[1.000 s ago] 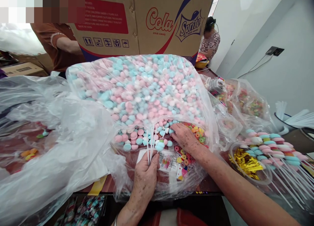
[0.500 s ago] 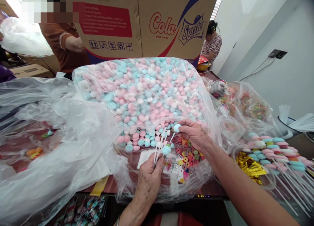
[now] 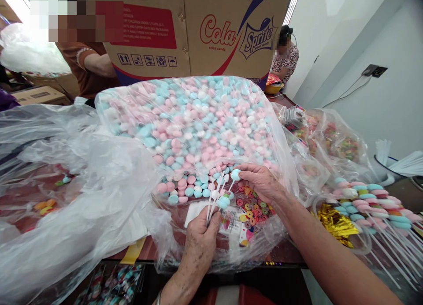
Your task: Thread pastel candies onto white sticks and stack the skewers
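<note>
Several white candy sticks (image 3: pixel 213 202) are gripped in my left hand (image 3: pixel 201 239), its fingers closed round their lower ends. One of these sticks carries blue marshmallows (image 3: pixel 223 202) and a gummy piece. My right hand (image 3: pixel 261 181) pinches a blue marshmallow (image 3: pixel 235 175) between thumb and fingertips, at the tip of that loaded stick. Behind my hands, loose pink and blue marshmallows (image 3: pixel 191 186) spill from a big clear plastic bag (image 3: pixel 198 120) full of them. Colourful gummy rings (image 3: pixel 257 212) lie below my right wrist.
Finished marshmallow skewers (image 3: pixel 373 203) lie at the right beside a tub of gold ties (image 3: pixel 340 225). Bare sticks stand in a container (image 3: pixel 396 170) behind them. A large carton (image 3: pixel 228 27) blocks the back. Crumpled plastic (image 3: pixel 99 177) covers the left. Two people work beyond.
My right hand has moved slightly left and down, bringing the blue marshmallow onto the stick's tip. My left hand stays nearly in place.
</note>
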Available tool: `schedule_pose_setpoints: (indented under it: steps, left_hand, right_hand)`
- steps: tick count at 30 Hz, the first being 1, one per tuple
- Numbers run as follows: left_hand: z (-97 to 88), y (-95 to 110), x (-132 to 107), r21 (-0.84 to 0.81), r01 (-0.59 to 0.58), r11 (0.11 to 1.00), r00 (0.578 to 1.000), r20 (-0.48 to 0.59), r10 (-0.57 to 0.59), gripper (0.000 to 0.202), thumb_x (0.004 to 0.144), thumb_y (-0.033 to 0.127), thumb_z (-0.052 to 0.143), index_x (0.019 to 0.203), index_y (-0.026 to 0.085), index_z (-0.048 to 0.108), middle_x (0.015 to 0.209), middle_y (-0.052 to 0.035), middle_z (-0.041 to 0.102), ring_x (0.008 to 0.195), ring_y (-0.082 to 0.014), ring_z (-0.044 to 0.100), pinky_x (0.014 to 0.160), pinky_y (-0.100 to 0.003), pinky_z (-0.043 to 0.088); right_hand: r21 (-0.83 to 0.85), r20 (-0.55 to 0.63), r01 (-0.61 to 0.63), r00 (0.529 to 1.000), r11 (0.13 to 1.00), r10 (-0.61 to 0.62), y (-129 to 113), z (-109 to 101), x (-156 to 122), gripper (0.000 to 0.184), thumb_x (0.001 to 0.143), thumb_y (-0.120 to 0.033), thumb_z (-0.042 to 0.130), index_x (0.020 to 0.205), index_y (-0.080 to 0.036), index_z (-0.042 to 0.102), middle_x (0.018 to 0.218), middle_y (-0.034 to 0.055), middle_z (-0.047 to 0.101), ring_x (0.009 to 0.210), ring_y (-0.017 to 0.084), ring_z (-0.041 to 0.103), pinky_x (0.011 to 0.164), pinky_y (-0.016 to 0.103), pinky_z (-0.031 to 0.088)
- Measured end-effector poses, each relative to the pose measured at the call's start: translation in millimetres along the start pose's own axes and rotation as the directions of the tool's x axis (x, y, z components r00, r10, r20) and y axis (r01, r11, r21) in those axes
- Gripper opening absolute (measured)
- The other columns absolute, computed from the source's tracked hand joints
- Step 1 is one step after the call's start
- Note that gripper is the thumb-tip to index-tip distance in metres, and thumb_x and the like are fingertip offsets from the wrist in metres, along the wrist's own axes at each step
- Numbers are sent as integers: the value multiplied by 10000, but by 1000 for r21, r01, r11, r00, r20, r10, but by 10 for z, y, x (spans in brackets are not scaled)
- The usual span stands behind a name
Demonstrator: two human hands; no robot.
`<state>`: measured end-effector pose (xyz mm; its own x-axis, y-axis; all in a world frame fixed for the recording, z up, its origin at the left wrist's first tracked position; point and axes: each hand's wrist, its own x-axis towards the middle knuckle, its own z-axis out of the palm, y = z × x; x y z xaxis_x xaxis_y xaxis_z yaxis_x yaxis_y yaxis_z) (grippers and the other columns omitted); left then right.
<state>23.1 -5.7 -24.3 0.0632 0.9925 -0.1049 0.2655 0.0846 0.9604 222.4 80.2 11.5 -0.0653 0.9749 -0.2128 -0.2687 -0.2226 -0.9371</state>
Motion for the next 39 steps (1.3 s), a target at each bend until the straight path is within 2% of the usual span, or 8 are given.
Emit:
schedule_pose_setpoints:
  steps: [8,12,20,27,30,32,35,39]
  left_hand:
    - [-3,-16,5,11,4,1000,1000,-6,-4,263,909,391,514,884,189,681,624,42,549,613,-153,458,607,-246,367]
    - [-1,-20,0,4,-1,1000,1000,-10,1,258,918,383,508,890,190,676,633,42,555,613,-153,464,611,-246,371]
    - [-7,-5,-1,-13,-13,1000,1000,-23,13,248,922,373,518,921,185,680,699,28,595,655,-161,489,640,-246,385]
    - [-6,2,15,-21,11,1000,999,-34,-12,253,903,387,539,870,179,678,619,38,511,598,-155,431,589,-254,357]
    - [-5,8,24,-24,-7,1000,998,-67,6,235,888,374,551,795,181,649,602,43,485,582,-147,418,570,-249,343]
    - [-4,15,20,-40,-9,999,997,-83,5,234,886,359,552,741,187,617,601,43,488,585,-144,429,570,-246,345]
    - [1,36,8,-92,0,996,992,-123,-11,249,882,345,560,686,193,575,623,36,513,599,-137,443,577,-239,357]
    - [12,49,7,-145,22,989,988,-149,-44,211,864,346,586,738,181,624,636,28,532,614,-139,454,562,-230,360]
  right_hand:
    - [-252,70,114,993,961,-99,55,-3,-63,327,739,-369,782,1052,-275,792,973,21,791,808,186,720,755,337,597]
    - [-432,120,223,974,874,-190,92,11,-101,319,807,-363,720,1117,-303,768,1077,-3,779,972,230,726,911,402,580]
    - [-602,259,406,914,688,-313,119,58,-199,311,884,-313,611,1161,-287,749,1196,4,740,1101,230,698,1020,399,529]
    - [-616,363,466,883,635,-297,220,250,-341,316,933,-302,547,1185,-317,738,1195,9,741,1091,231,701,996,383,525]
    - [-628,391,453,887,633,-246,175,229,-338,347,940,-326,543,1247,-300,702,1177,10,750,1062,229,702,966,375,523]
    - [-672,339,423,906,609,-255,97,156,-282,394,948,-331,533,1325,-298,644,1100,4,771,964,214,713,901,354,537]
    - [-847,179,321,923,424,-341,-27,49,-129,362,963,-263,484,1273,-273,669,1060,24,768,941,214,695,881,337,522]
    - [-984,162,144,969,-105,-188,-74,90,61,311,915,-84,467,1067,-176,722,1078,129,727,1008,254,668,868,320,495]
